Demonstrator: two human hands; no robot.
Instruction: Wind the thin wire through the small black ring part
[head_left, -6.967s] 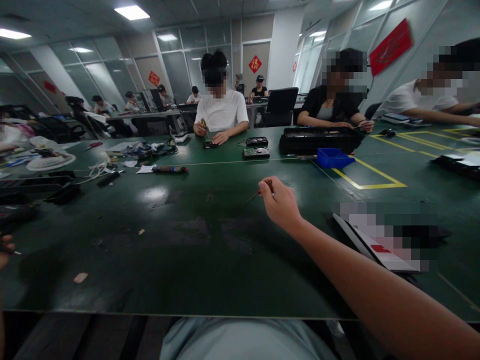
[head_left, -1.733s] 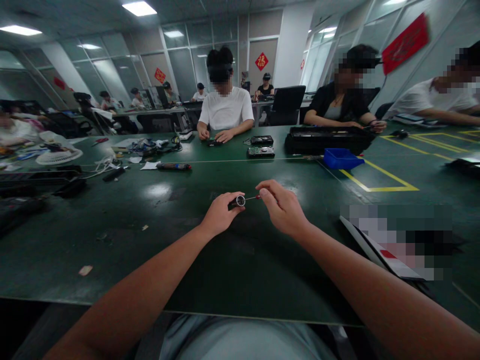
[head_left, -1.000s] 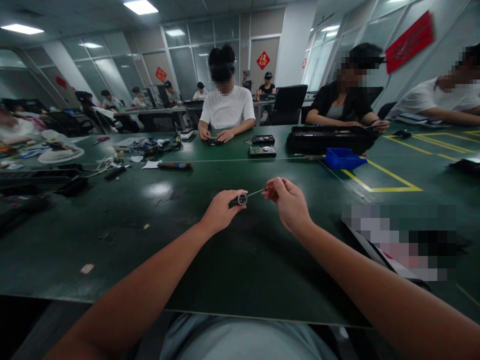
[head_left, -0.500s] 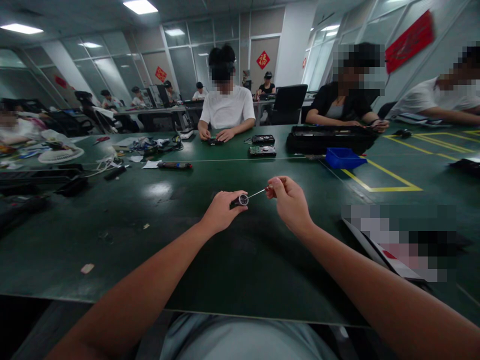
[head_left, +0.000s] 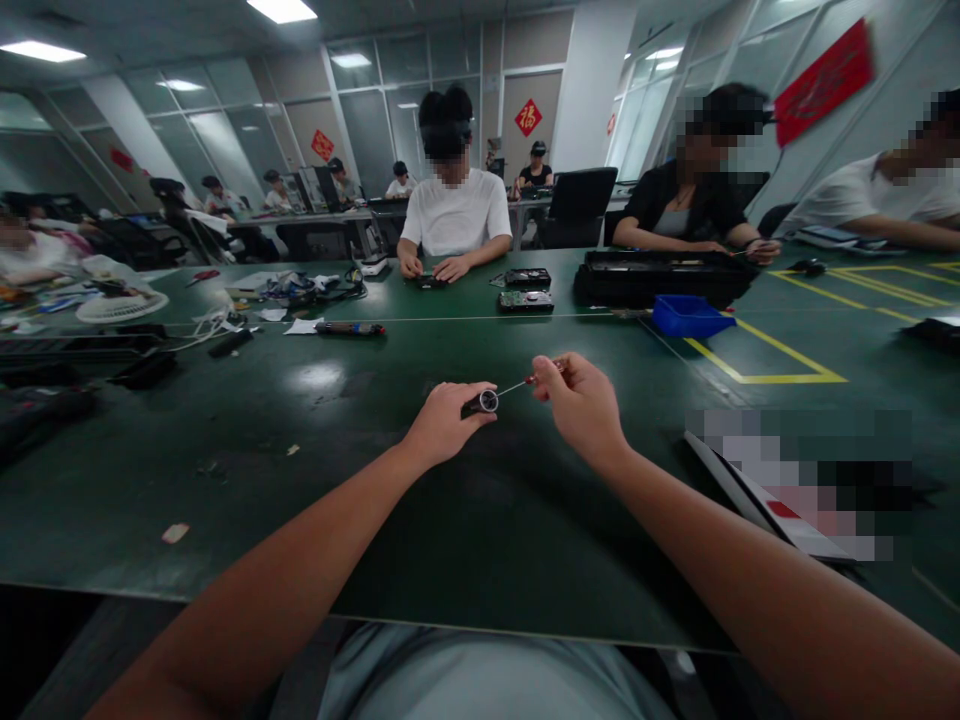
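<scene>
Between the thumb and fingers of my left hand [head_left: 444, 420] is a small dark cylinder [head_left: 487, 401] with a pale ring round its open end, which faces me and to the right. My right hand [head_left: 583, 398] is closed round the reddish handle of a screwdriver [head_left: 514, 387]. Its thin metal shaft points left, and the tip is at the ring of the cylinder. Whether the tip is inside or only against the rim I cannot tell. Both hands are above the green table [head_left: 480, 530].
Beyond my hands lie a circuit board [head_left: 526, 300], a long black housing [head_left: 660, 278] and a blue tray [head_left: 691, 316]. A dark tube-shaped tool [head_left: 351, 329] and cables are to the left. Papers [head_left: 780, 510] lie right. A co-worker in white [head_left: 455, 215] sits opposite.
The screwdriver handle has turned slightly in my right hand, and its shaft has shifted a little. My left hand and the cylinder hold nearly the same place.
</scene>
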